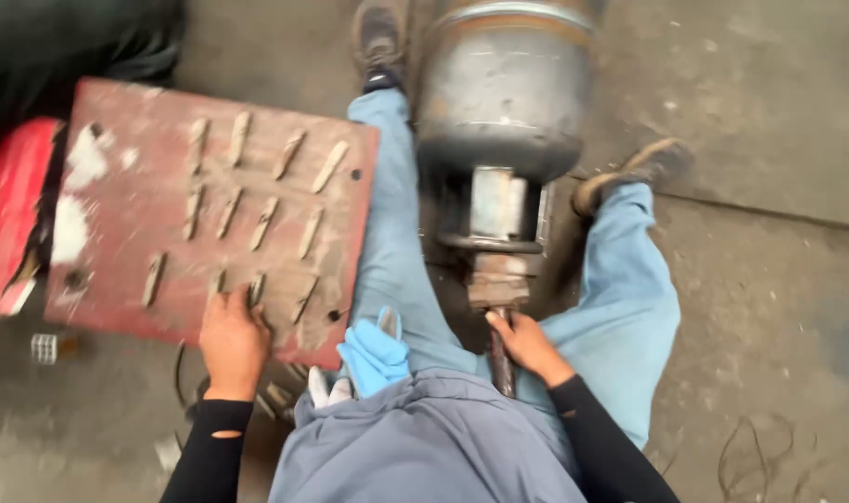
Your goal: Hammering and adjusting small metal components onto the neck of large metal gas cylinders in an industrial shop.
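**A:** What's on your far left?

**B:** A red box (10, 210) on the floor, then the red metal plate (126, 224) beside my leg. Small metal strips (266, 222) lie on it in slanted rows.

**A:** And your left hand?

**B:** My left hand (233, 340) rests on the plate's near edge, fingers spread and bent over the closest strips. I can't tell whether it pinches one or only touches them.

**A:** How far along does it look?

**B:** I'd judge partway: most of the strips sit in neat rows, and a few more pieces lie on the floor by my wrist, too blurred to name.

**A:** What's in your lap?

**B:** A blue glove (373, 354), off my hand, tucked at my waist.

**A:** And to the right?

**B:** A big grey metal cylinder (503, 88) lies between my legs, its shaft end (499, 270) pointing at me. My right hand (527, 345) is clenched around a dark metal rod (503, 368) just under that shaft. Whether the rod is joined to it, I can't see.
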